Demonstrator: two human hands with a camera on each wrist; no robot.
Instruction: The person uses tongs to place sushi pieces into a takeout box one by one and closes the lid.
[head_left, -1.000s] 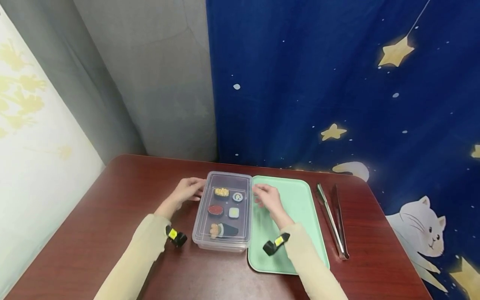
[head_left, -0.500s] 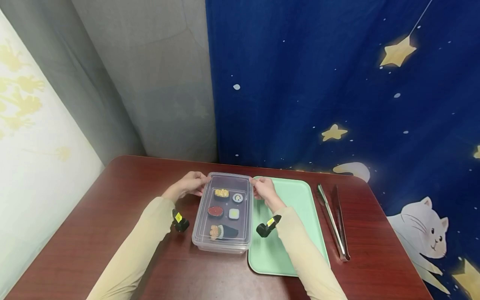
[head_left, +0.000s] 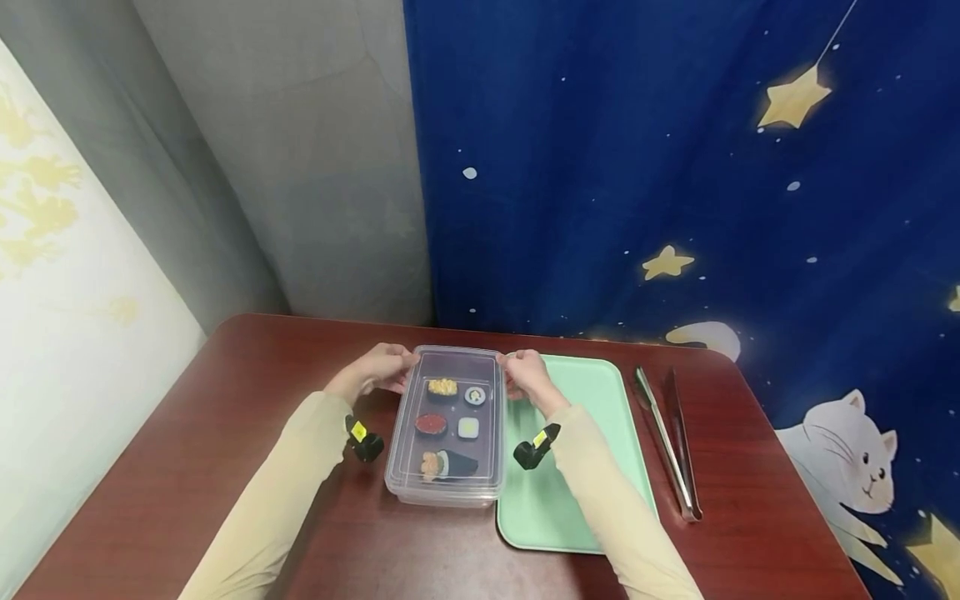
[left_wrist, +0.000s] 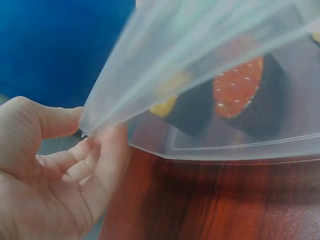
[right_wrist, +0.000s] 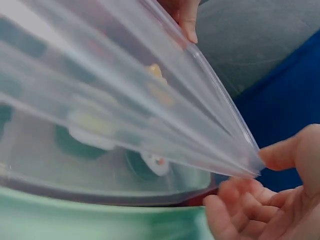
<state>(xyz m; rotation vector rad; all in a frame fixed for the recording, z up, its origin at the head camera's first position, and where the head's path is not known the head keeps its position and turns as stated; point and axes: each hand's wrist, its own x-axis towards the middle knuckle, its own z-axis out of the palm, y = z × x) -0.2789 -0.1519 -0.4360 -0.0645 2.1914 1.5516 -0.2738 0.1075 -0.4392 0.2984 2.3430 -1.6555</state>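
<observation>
A clear plastic food container stands on the table, its transparent lid over it. My left hand pinches the lid's far left corner between thumb and fingers, as the left wrist view shows. At the far right corner my right hand pinches the lid the same way, its other fingers bent beneath the edge. Through the plastic show several sushi pieces: one with a yellow topping, one with red roe, a round roll, a pale square roll and a dark cone hand roll.
A light green tray lies against the container's right side, partly under my right forearm. Metal tongs rest farther right on the red-brown table. Grey and blue curtains hang behind the table's far edge.
Both hands have moved in and slightly away from me, from beside the container to the lid's far corners, and taken hold there. In the last half second they have barely shifted.
</observation>
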